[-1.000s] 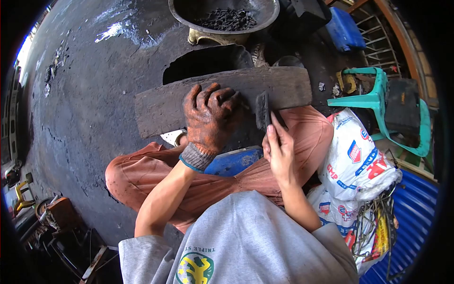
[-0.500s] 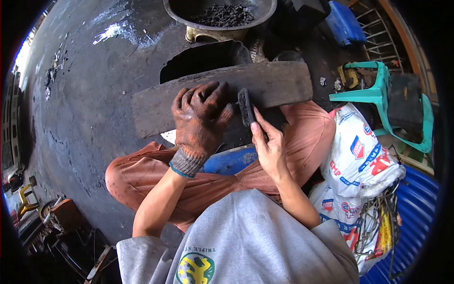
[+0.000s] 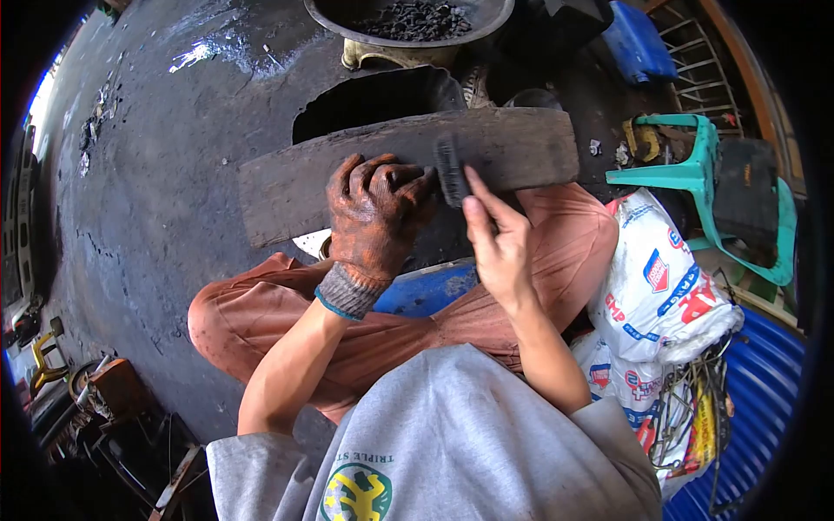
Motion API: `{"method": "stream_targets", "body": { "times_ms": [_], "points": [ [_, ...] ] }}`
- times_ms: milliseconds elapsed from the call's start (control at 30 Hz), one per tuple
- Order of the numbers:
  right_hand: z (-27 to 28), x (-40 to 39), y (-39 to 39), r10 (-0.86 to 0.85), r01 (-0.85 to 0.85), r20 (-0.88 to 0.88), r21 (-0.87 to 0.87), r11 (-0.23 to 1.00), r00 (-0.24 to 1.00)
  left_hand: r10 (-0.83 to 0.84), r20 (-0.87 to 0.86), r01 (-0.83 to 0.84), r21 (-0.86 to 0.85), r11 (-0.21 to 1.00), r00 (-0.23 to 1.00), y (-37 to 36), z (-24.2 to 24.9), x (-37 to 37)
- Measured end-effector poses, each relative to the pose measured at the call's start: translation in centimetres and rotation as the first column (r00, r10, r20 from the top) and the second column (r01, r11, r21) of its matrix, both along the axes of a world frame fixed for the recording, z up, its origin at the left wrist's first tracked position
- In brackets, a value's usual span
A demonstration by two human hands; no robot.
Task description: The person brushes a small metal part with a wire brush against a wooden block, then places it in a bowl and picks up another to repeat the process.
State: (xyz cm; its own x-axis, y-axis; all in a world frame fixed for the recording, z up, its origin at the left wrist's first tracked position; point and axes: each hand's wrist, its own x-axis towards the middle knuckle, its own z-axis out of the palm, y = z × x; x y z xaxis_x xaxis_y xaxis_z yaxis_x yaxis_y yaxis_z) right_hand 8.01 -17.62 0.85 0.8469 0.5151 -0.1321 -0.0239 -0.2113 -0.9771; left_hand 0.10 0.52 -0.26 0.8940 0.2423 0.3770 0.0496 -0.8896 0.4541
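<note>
A dark wooden board (image 3: 512,148) lies across in front of my crossed legs. My left hand (image 3: 375,213), in a stained orange-brown glove, is closed over the near side of the board; a small dark piece shows at its fingertips, too unclear to name. My right hand (image 3: 499,239) is bare and grips a black-bristled brush (image 3: 450,171), which is slightly blurred and stands just right of the gloved fingers. Behind the board is a dark, open-topped container (image 3: 373,100). A blue object (image 3: 426,291) sits between my legs.
A wide basin (image 3: 326,19) with black lumps stands beyond the board. At right are a teal plastic stool (image 3: 699,169), white printed sacks (image 3: 647,278), a blue jerrycan (image 3: 638,43) and blue corrugated sheeting (image 3: 769,391). Metal parts (image 3: 117,391) lie at lower left.
My left hand has shifted slightly right and its fingers are curled more tightly. The brush in my right hand has moved a little up, away from my body.
</note>
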Motion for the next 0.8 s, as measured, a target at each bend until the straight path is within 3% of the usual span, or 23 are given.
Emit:
{"method": "stream_targets", "body": {
  "times_ms": [100,233,300,367,433,500,567,700,800],
  "points": [
    [-1.2,-0.9,0.0,0.038,-0.015,0.273,-0.084,0.996,0.961,-0.008,0.005,0.008,0.012,1.000,1.000,0.1,-0.4,0.1],
    [-1.1,-2.3,-3.3,0.100,-0.062,0.210,-0.180,0.982,0.973,0.002,0.032,-0.003,0.038,0.999,0.999,-0.3,-0.3,0.4],
    [-1.6,-2.1,-4.4,0.060,-0.044,0.218,-0.078,0.996,0.974,-0.019,0.019,0.018,0.048,0.999,1.000,-0.3,-0.6,0.5],
    [1.0,-0.9,-3.9,0.034,-0.028,0.043,-0.137,0.990,0.999,-0.039,0.004,0.039,0.049,0.998,0.999,0.2,-0.2,0.5],
    [0.8,0.3,-2.2,0.005,-0.004,0.037,-0.034,0.999,0.999,-0.072,-0.010,0.073,0.042,0.996,0.997,-0.1,-0.1,0.4],
    [-0.3,0.9,-1.5,-0.013,0.014,0.090,-0.008,1.000,0.996,0.011,-0.012,-0.010,0.062,0.998,1.000,-0.3,-0.3,0.4],
    [-0.4,1.3,-0.7,-0.037,0.038,-0.069,0.013,0.999,0.997,0.017,0.011,-0.018,0.067,0.998,1.000,0.3,-0.3,0.5],
    [-0.4,1.3,0.2,0.010,-0.005,-0.090,0.054,0.999,0.996,0.030,0.031,-0.031,0.032,0.999,0.999,0.1,-0.3,0.5],
    [-0.6,0.9,0.4,0.034,-0.029,0.083,-0.071,0.997,0.996,0.049,0.036,-0.050,0.016,0.999,0.998,-0.2,0.2,0.9]
  ]
}}
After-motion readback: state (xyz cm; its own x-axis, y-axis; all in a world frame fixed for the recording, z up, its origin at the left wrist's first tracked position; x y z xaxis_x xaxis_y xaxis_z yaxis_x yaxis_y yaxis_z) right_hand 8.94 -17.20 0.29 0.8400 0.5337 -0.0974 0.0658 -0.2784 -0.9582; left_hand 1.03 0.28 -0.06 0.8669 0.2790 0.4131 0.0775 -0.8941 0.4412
